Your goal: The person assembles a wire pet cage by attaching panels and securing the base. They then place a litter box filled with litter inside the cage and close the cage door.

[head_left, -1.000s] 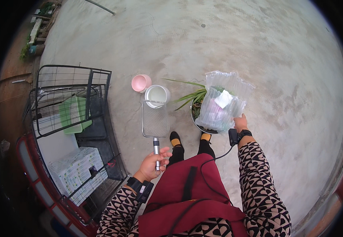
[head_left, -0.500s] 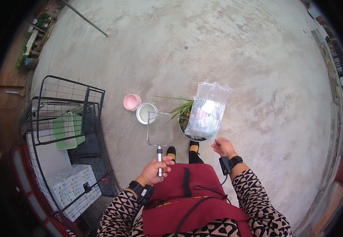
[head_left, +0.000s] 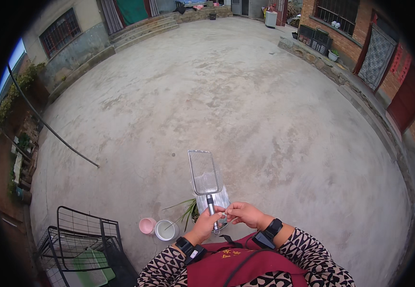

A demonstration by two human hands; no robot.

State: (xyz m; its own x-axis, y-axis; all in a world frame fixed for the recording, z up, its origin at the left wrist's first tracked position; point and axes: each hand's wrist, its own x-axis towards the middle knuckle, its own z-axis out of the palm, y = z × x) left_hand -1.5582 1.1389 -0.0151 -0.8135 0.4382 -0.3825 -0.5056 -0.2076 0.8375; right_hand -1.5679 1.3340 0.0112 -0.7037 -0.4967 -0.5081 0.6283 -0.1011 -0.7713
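A rectangular wire-mesh strainer with a shiny metal handle is raised in front of me. My left hand is closed around its handle, and the mesh end points away. Close beside it, with fingertips nearly meeting the left hand's, is my right hand. Its fingers are pinched together, and anything between them is too small to make out. Below the strainer lies a clear plastic package, partly covered by the mesh and my hands. Long green leaves stick out to its left; the bucket under them is mostly hidden.
A pink pot and a white pot stand on the concrete floor to my left. Farther left is a black wire-frame cart with a green basket. A pole slants down at the left. Buildings and steps border the yard.
The view has tilted up toward the far yard. My right hand has come across to the left hand, from beside the package. The strainer stays in my left hand.
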